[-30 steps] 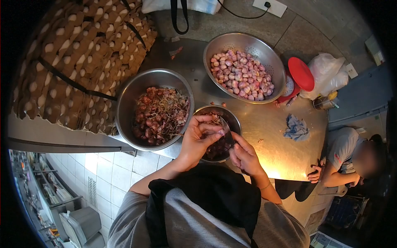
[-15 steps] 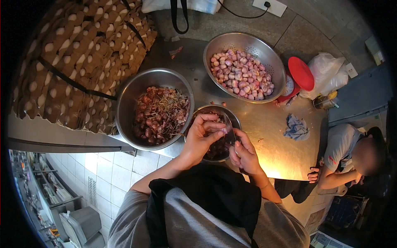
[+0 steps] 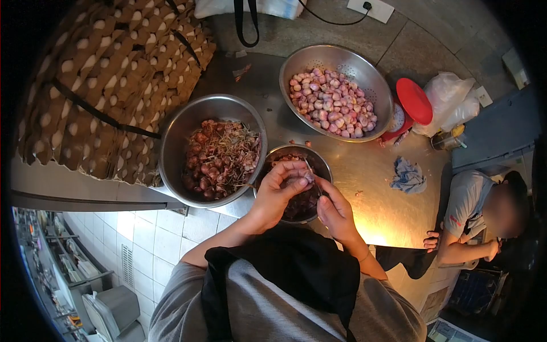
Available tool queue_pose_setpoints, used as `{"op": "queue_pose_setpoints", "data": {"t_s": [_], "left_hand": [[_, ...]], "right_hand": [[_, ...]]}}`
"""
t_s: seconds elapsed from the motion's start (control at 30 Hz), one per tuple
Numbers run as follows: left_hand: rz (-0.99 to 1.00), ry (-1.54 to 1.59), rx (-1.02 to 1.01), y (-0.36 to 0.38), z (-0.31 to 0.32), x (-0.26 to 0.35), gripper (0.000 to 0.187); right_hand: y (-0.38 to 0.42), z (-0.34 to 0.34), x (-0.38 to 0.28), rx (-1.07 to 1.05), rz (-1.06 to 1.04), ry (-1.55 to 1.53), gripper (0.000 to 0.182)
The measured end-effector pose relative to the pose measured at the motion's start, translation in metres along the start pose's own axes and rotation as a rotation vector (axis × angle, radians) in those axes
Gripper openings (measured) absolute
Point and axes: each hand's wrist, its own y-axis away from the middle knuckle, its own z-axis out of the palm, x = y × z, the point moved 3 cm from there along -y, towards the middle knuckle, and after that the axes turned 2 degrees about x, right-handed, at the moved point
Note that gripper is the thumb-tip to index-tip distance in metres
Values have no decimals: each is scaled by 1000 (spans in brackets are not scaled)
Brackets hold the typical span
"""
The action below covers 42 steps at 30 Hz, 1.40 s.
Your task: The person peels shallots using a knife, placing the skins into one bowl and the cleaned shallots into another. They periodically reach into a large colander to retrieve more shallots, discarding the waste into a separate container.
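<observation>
Over small bowl [image 3: 325, 165]: both hands pinch one shallot [image 3: 298, 181], mostly hidden; knife indistinct.

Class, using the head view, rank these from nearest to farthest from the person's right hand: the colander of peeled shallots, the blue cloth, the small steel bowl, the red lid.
1. small steel bowl: right under the right hand.
2. blue cloth: on the table, off to its right.
3. colander of peeled shallots: farther back on the table.
4. red lid: back right, beyond the cloth.

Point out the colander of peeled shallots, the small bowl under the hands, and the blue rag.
colander of peeled shallots [image 3: 370, 77], head view, bare inner wall.
small bowl [image 3: 325, 165], head view, right rim.
blue rag [image 3: 408, 176], head view, its middle.
</observation>
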Motion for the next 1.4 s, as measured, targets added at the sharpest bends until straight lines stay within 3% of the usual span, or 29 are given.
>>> {"op": "queue_pose_setpoints", "data": {"t_s": [0.07,0.3,0.43,0.6,0.73,0.97,1.13,1.4], "left_hand": [[1,18,-34,1,4,4,30],[9,-4,-35,2,7,5,33],[94,-112,2,2,3,5,32],[172,-287,60,4,3,7,31],[140,-257,34,4,2,7,31],[178,-303,23,5,6,11,29],[103,-152,-54,5,10,10,28],[-129,53,-49,8,9,12,19]], "right_hand": [[-2,-1,-8,-49,55,-230,40],[-1,0,-12,-87,83,-273,41],[-1,6,-26,-34,-156,404,41],[-1,8,-29,4,-187,480,39],[-1,7,-19,3,-123,271,38],[-2,3,-10,9,-138,293,37],[-5,0,-5,77,-49,-51,39],[-8,-5,-8,85,-1,-87,39]]}}
